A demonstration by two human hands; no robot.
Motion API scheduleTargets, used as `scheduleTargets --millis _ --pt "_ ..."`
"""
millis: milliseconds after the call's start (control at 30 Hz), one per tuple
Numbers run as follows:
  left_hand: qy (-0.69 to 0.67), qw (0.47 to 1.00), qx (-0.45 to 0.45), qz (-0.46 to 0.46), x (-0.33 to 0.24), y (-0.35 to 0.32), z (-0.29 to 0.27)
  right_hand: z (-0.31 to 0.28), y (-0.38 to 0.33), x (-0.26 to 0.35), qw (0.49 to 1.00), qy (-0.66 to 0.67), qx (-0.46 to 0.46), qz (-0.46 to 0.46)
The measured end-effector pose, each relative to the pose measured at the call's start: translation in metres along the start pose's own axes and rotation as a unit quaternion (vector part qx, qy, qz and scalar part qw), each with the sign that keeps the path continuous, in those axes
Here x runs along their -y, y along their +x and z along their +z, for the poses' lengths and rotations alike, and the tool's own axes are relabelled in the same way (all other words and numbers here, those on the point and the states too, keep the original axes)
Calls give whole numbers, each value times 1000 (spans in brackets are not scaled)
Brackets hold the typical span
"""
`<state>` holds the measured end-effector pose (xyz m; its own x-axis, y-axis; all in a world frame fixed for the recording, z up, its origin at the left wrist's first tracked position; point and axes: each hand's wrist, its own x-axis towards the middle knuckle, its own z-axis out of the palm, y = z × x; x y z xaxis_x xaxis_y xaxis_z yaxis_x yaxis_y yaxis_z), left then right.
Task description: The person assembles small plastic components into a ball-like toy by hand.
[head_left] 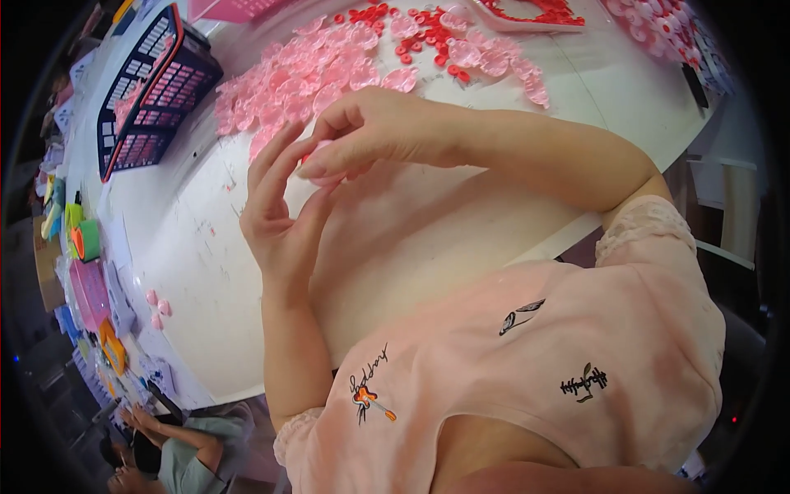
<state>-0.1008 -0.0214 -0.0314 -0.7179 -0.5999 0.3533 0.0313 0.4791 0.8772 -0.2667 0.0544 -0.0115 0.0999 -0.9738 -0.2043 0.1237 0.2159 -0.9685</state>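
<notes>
My left hand [280, 214] and my right hand [370, 132] meet above the white table [197, 247], fingertips pinched together on a small pink plastic piece [317, 148] that is mostly hidden between them. Just beyond the hands lies a heap of pink translucent round pieces [329, 66], with small red ring parts [420, 33] scattered among them farther back.
A dark blue slotted basket [152, 90] with pink items stands at the far left. A white tray of red parts [535, 12] sits at the top. Two pink pieces [159, 309] lie near the table's left edge. Another person [173, 453] sits lower left beside coloured boxes.
</notes>
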Motion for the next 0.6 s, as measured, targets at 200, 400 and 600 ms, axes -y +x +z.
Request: scheduleTargets --millis 200,400,600 --pt "-30 997 -69 3 5 -2 2 0 -3 1 987 162 1 15" --pt "38 993 -98 59 7 -1 4 9 0 -6 984 175 -3 2" --pt "111 979 -94 140 4 1 6 16 -7 -3 987 153 -46 22"
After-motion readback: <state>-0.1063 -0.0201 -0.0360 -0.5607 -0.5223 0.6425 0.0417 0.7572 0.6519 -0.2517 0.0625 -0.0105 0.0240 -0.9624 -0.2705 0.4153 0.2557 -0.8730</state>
